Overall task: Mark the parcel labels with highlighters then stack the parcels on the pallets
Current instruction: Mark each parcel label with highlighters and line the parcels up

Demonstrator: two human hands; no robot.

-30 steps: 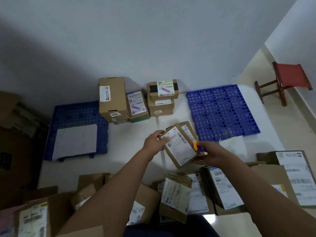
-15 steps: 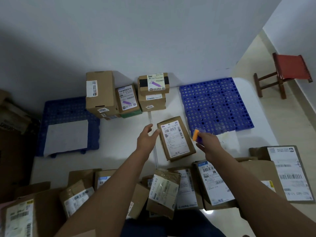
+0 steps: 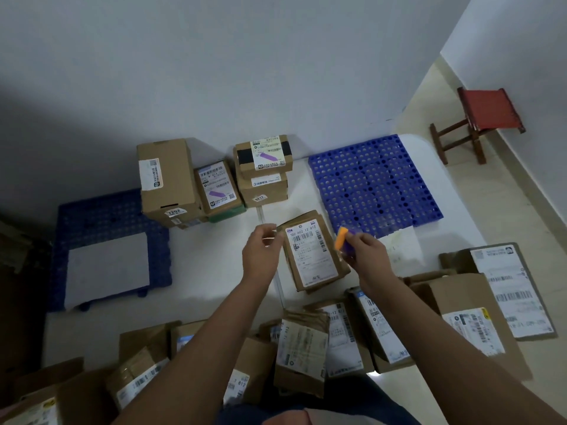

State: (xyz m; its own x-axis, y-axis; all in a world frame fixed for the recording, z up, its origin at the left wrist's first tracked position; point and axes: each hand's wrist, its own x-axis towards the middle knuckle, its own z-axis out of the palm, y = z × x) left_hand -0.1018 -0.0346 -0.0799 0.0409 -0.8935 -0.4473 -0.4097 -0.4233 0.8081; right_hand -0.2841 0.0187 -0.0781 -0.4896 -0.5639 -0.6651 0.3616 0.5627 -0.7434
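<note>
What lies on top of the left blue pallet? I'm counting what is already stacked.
A white sheet covers much of the left blue pallet, and one corner of the tall parcel seems to overlap its far edge. What the sheet hides cannot be seen.

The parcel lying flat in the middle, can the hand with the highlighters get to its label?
Probably yes. The right hand holds the highlighters right beside the parcel, whose label faces up with nothing covering it. The left hand hovers on the other side, out of the way.
</note>
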